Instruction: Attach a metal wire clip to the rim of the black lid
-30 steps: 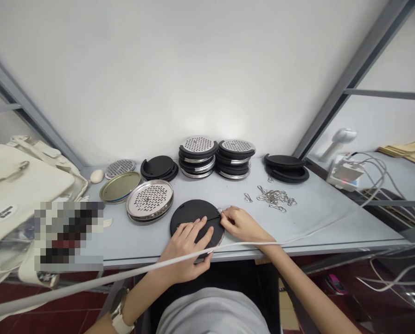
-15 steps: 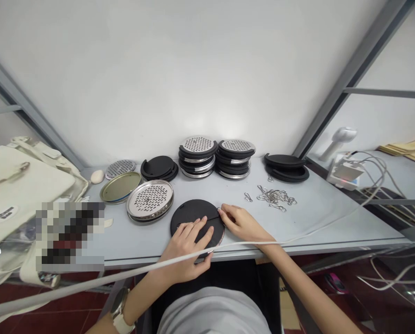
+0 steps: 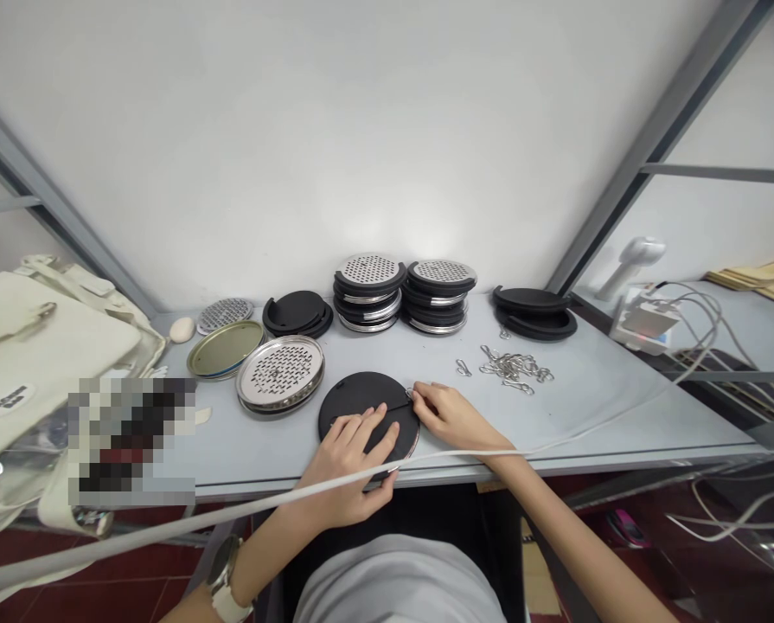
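Note:
A round black disc [image 3: 354,398] lies near the front edge of the grey table. My left hand [image 3: 354,463] grips its near edge, fingers spread over the top and thumb at the rim. At the disc's right edge, my right hand [image 3: 442,414] pinches a small metal wire clip [image 3: 409,394]. Beyond my right hand lies a pile of similar metal clips [image 3: 513,365], with one clip [image 3: 463,368] apart from it. To the left of the disc rests a round perforated metal plate [image 3: 279,372] on another round piece.
Two stacks of black and metal discs [image 3: 368,294] stand by the wall, with black pieces [image 3: 534,313] to their right and others [image 3: 297,313] to their left. A gold lid [image 3: 226,349] and a cream bag [image 3: 42,346] are at left. A white cable [image 3: 263,500] crosses in front.
The metal clip shows a little more between my right fingertips and the disc's edge. My left hand has stayed in place.

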### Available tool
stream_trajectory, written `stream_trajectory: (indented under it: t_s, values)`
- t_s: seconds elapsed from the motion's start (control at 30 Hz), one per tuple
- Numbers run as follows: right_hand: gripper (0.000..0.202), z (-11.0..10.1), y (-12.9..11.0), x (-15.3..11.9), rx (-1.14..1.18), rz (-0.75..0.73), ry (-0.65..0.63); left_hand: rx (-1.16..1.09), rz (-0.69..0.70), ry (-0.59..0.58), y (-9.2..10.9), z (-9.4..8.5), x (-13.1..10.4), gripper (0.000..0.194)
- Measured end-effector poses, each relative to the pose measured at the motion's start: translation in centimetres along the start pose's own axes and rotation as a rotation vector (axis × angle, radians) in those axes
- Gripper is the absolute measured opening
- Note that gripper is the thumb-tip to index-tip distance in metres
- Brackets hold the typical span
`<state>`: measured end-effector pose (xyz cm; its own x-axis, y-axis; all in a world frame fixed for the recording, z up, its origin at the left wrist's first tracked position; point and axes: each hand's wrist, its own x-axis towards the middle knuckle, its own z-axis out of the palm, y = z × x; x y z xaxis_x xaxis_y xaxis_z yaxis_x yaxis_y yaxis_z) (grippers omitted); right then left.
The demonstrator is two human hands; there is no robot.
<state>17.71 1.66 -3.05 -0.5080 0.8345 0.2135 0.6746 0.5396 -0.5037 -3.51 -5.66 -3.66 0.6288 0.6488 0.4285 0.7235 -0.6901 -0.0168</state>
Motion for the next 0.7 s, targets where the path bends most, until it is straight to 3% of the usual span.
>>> stream_trajectory:
  t_s: [0.7]
  values:
    - [0.027,-0.25,-0.07,0.03,-0.025,0.004,-0.03,0.018,0.006,-0.002,0.08,-0.02,0.01,0.051]
